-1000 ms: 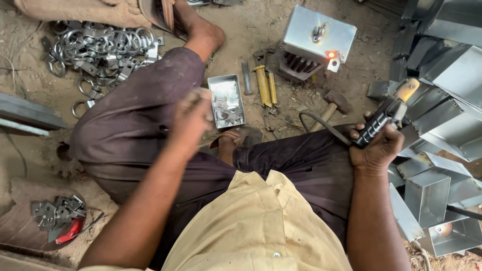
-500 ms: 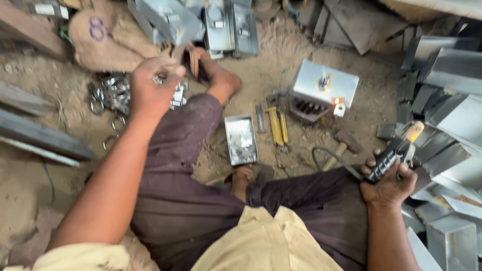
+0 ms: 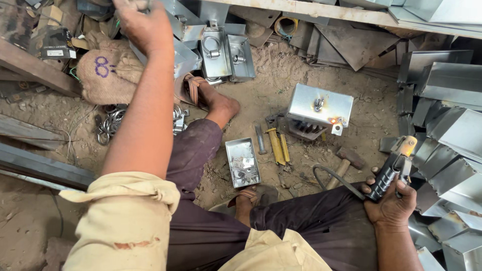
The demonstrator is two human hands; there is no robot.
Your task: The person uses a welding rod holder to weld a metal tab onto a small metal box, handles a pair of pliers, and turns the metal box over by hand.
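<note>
My left hand (image 3: 143, 25) is stretched far out to the upper left, above a burlap sack (image 3: 103, 70). Its fingers are closed on a small metal piece at the frame's top edge, mostly hidden. My right hand (image 3: 392, 207) rests on my right knee and grips a black welding electrode holder (image 3: 389, 173) with a yellow tip, its cable (image 3: 335, 178) looping left. A shiny metal box (image 3: 321, 103) stands on the sandy ground ahead, with a glowing orange spot at its lower right corner. A small open metal tray (image 3: 242, 161) of bits lies between my feet.
A pile of metal rings (image 3: 111, 123) lies under my left arm. Yellow-handled chisels (image 3: 276, 144) and a hammer (image 3: 346, 161) lie beside the tray. Finished boxes with rings (image 3: 226, 52) sit at the back; folded sheet-metal pieces (image 3: 452, 135) crowd the right side.
My left hand has gone from the tray up past the ring pile to the far upper left. The view has tilted forward. My right hand still holds the electrode holder at my knee.
</note>
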